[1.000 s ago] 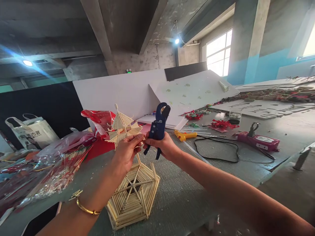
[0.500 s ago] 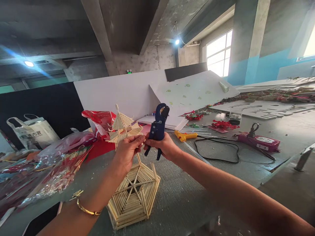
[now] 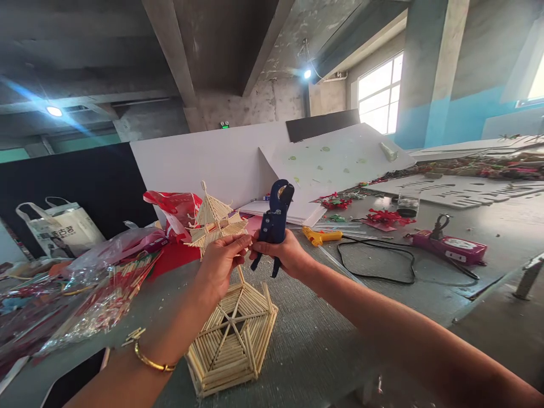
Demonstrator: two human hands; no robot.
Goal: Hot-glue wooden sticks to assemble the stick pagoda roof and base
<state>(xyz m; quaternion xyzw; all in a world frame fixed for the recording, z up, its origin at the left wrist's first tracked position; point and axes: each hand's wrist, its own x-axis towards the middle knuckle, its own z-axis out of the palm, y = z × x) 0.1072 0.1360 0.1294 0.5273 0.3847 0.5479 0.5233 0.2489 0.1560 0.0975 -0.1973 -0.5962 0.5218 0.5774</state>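
My right hand (image 3: 288, 250) is wrapped round a dark blue pipe cutter (image 3: 273, 218), held upright with its hooked jaw at the top. The fingertips of my left hand (image 3: 223, 262) are pinched beside the cutter, meeting those of my right hand. What lies between them is too small and hidden to make out. Below, on the table, a six-sided frame of pale wooden sticks (image 3: 232, 345) lies with spokes crossing at its middle. Behind my left hand stands a small stick tower (image 3: 215, 218) with a pointed roof, partly covered by the hand.
A yellow glue gun (image 3: 322, 235) with a black cord lies right of my hands, near a pink power strip (image 3: 449, 246). To the left are plastic-wrapped sticks (image 3: 113, 294), a red bag (image 3: 174, 212) and a phone (image 3: 76, 379). White boards (image 3: 212, 164) lean behind.
The whole view has shifted very slightly. Both hands keep their grip and place beside each other, and the cutter looks the same.
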